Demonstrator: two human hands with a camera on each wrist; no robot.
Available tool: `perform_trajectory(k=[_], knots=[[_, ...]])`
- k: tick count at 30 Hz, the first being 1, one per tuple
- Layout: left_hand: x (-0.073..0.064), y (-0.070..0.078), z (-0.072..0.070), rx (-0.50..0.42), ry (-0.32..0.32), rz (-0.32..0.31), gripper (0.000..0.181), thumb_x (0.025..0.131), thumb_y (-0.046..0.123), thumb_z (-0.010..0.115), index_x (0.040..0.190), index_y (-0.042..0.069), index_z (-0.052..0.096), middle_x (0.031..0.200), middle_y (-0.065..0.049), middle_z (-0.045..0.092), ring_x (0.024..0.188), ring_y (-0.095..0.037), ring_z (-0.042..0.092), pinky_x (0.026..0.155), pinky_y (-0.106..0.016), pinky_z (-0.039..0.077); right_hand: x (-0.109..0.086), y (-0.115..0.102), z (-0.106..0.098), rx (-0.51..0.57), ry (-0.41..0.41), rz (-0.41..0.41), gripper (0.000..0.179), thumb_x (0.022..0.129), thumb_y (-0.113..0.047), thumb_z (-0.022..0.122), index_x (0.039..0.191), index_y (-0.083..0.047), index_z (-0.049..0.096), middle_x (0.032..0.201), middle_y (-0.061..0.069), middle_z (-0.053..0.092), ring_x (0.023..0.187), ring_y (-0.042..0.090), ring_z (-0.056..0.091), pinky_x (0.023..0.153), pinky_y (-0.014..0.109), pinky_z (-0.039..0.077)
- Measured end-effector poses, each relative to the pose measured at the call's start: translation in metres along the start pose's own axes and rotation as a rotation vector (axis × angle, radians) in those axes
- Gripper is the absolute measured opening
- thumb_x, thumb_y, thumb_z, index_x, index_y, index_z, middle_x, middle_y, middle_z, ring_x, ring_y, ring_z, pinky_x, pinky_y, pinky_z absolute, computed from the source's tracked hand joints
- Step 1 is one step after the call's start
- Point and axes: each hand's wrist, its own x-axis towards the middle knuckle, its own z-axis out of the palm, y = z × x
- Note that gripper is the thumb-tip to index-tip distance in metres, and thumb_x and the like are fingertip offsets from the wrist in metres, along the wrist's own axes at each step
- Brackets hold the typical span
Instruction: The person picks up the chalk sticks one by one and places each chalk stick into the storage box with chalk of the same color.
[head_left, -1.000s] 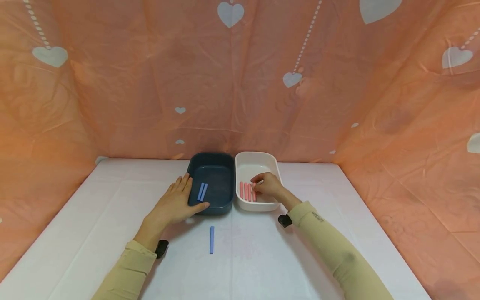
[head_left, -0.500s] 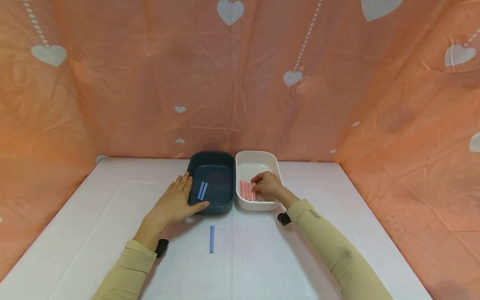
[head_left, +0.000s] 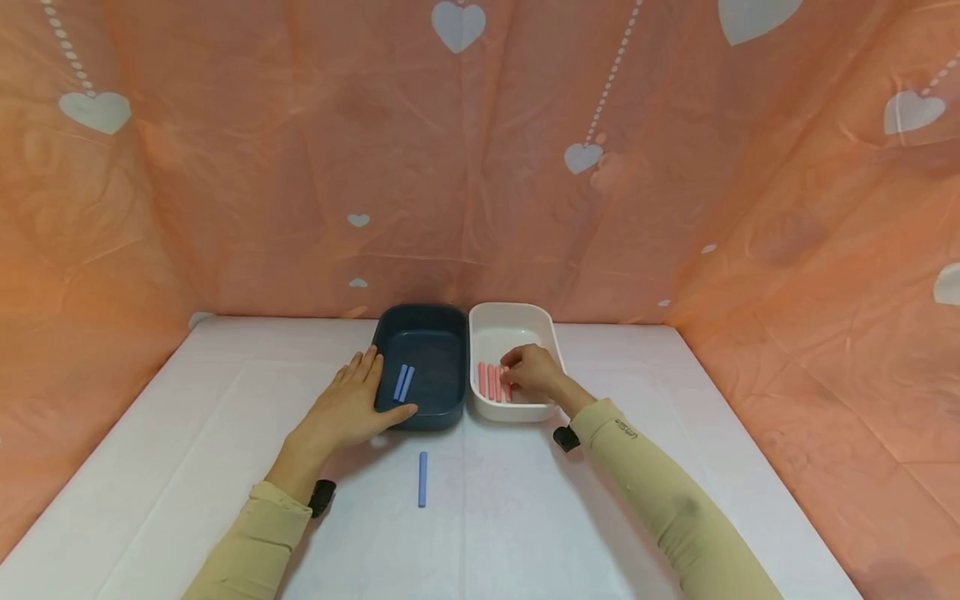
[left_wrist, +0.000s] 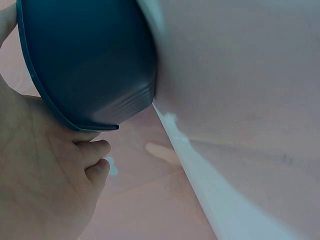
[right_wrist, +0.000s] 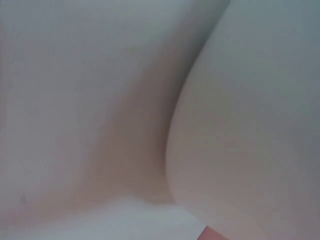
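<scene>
My left hand (head_left: 341, 408) rests on the left side of a dark blue tray (head_left: 454, 417), with its fingers straight along the rim and the thumb over the near corner. In the left wrist view the same tray (left_wrist: 95, 60) is seen from outside, beside the palm. Two blue chalk sticks (head_left: 407, 384) lie side by side in it. My right hand (head_left: 536, 371) reaches into the white tray (head_left: 517, 412) and pinches the rightmost pink chalk stick (head_left: 508, 392); the fingers partly hide it. Several more pink chalk sticks (head_left: 491, 382) lie in a row just left of it.
A single blue chalk stick (head_left: 423, 479) lies on the white-covered table (head_left: 525, 517) in front of the trays, which stand side by side. An orange curtain with hearts (head_left: 465, 183) encloses the back and sides. The right wrist view mostly shows a blurred pale wall (right_wrist: 240, 125).
</scene>
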Motion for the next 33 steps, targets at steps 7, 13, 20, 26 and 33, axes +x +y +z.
perform_trajectory(k=[7,13,20,26,33], knots=[[0.0,-0.001,0.0,0.003,0.003,0.003,0.116,0.093,0.072,0.06,0.159,-0.015,0.02,0.169,-0.031,0.012,0.156,-0.049,0.012,0.126,-0.061,0.014,0.0,-0.002,-0.001,-0.016,0.02,0.031,0.034,0.093,-0.015,0.073,0.122,0.002,0.072,0.112,0.015,0.069,0.072,0.013,0.067,0.078,0.026,0.055],[0.0,-0.002,0.001,-0.001,0.001,-0.002,0.116,0.092,0.072,0.06,0.159,-0.014,0.02,0.169,-0.03,0.012,0.156,-0.049,0.012,0.126,-0.061,0.014,-0.005,-0.007,-0.006,-0.037,0.023,-0.008,0.037,0.094,-0.02,0.072,0.125,0.0,0.07,0.121,0.017,0.068,0.084,0.02,0.069,0.09,0.035,0.055],[0.002,-0.003,0.002,-0.008,-0.001,0.002,0.115,0.093,0.069,0.062,0.159,-0.014,0.019,0.17,-0.03,0.011,0.156,-0.049,0.011,0.126,-0.061,0.013,-0.019,-0.015,-0.001,0.029,0.1,-0.121,0.038,0.093,-0.016,0.073,0.125,0.003,0.069,0.124,0.019,0.069,0.105,0.03,0.072,0.094,0.039,0.058],[0.003,-0.006,0.003,-0.014,-0.007,0.002,0.118,0.092,0.071,0.061,0.159,-0.014,0.017,0.17,-0.03,0.009,0.156,-0.05,0.011,0.126,-0.061,0.012,-0.035,-0.029,0.006,0.092,0.169,-0.195,0.038,0.093,-0.012,0.072,0.128,0.003,0.068,0.126,0.018,0.066,0.111,0.034,0.069,0.097,0.045,0.057],[0.002,-0.006,0.002,-0.012,0.0,0.01,0.116,0.092,0.07,0.062,0.159,-0.015,0.018,0.169,-0.031,0.011,0.156,-0.05,0.012,0.126,-0.061,0.014,-0.055,-0.044,0.015,0.223,0.213,-0.293,0.034,0.093,-0.007,0.073,0.126,0.002,0.069,0.123,0.018,0.065,0.109,0.033,0.068,0.095,0.043,0.059]])
